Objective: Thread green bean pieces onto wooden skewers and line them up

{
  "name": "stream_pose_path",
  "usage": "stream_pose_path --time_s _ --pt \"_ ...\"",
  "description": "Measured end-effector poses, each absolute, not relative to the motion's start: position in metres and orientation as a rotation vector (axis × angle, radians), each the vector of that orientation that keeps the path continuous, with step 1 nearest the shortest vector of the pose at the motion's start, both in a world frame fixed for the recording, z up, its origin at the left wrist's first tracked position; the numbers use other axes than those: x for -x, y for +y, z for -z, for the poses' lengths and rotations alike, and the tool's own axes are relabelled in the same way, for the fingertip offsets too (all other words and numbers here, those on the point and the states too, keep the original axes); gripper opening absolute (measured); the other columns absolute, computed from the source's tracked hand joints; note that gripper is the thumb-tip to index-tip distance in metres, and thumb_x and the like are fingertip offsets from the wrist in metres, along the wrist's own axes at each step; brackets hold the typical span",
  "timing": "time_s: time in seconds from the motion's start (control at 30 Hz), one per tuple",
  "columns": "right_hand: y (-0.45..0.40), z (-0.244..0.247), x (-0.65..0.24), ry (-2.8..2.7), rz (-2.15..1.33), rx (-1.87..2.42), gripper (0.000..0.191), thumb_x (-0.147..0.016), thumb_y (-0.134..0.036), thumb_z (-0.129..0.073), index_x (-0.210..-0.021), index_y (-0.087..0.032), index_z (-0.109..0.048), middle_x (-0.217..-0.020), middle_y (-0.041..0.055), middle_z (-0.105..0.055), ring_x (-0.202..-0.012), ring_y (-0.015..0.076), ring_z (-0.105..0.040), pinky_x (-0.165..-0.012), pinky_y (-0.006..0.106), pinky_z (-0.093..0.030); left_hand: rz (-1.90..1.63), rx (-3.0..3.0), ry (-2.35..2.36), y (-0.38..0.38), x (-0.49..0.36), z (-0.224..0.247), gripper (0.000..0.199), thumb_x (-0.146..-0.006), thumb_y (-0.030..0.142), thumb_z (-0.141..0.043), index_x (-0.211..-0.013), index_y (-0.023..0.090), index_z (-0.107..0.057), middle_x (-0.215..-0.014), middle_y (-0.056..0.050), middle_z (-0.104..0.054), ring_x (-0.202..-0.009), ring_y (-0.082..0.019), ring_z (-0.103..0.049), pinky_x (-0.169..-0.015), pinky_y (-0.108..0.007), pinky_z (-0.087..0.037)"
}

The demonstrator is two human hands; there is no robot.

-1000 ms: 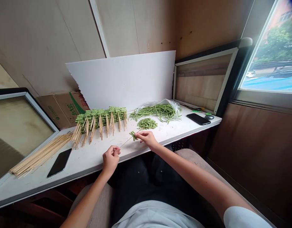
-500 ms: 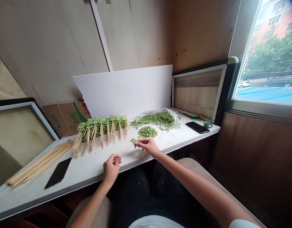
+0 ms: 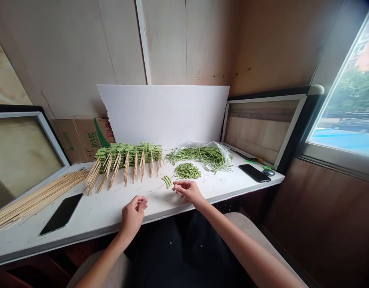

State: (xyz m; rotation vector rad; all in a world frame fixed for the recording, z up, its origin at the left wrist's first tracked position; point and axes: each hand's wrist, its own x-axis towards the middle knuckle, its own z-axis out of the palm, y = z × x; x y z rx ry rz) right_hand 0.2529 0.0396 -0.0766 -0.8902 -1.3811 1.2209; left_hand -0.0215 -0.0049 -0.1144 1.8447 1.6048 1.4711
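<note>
My left hand (image 3: 133,214) is closed in a pinch on the lower end of a thin wooden skewer (image 3: 156,191) over the table's front part. Several short cut pieces of green bean (image 3: 166,181) are threaded near its far end. Just right of those pieces, my right hand (image 3: 188,191) hovers with fingers loosely bent and apart, and nothing shows in them. Behind it lies a small heap of cut bean pieces (image 3: 188,171). Farther back, long green beans (image 3: 202,156) lie in a clear plastic bag. Stacked finished bean skewers (image 3: 128,154) stand at the left, sticks pointing forward.
Loose bare skewers (image 3: 40,196) lie on the white table (image 3: 106,214) at the left, near a dark phone (image 3: 61,214). Another phone (image 3: 254,173) and a computer mouse (image 3: 268,172) are at the right end. A white board (image 3: 166,114) and a cardboard box (image 3: 82,138) stand behind.
My right hand has let go of the threaded bean pieces and sits slightly apart from them. My left hand, still holding the skewer, appears farther left. The camera view has shifted.
</note>
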Motion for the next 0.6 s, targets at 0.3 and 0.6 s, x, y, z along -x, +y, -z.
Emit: stream_pose_path --time_s 0.3,0.6 --pt "0.065 0.070 -0.295 -1.219 -1.031 1.026 0.061 -0.091 -0.075 -0.053 -0.099 -0.022 -0.083 -0.104 0.0143 -0.079 -0.100 0.0316 -0.069 -0.060 0.034 -0.053 -1.418 -1.941 1.809 0.001 0.038 0.112 0.029 -0.092 0.049 -0.052 -0.083 0.026 -0.068 -0.067 -0.001 -0.072 -0.056 -0.021 -0.068 -0.054 -0.027 -0.052" --pt "0.175 0.051 -0.414 -1.202 -0.527 1.327 0.047 -0.090 -0.056 -0.054 -0.108 -0.019 -0.077 -0.113 0.0154 -0.077 -0.102 0.0341 -0.070 -0.068 0.039 -0.056 -1.558 -1.902 1.907 0.020 0.062 0.132 0.018 -0.081 0.045 -0.058 -0.077 0.036 -0.072 -0.065 0.004 -0.075 -0.059 -0.022 -0.074 -0.052 -0.025 -0.056"
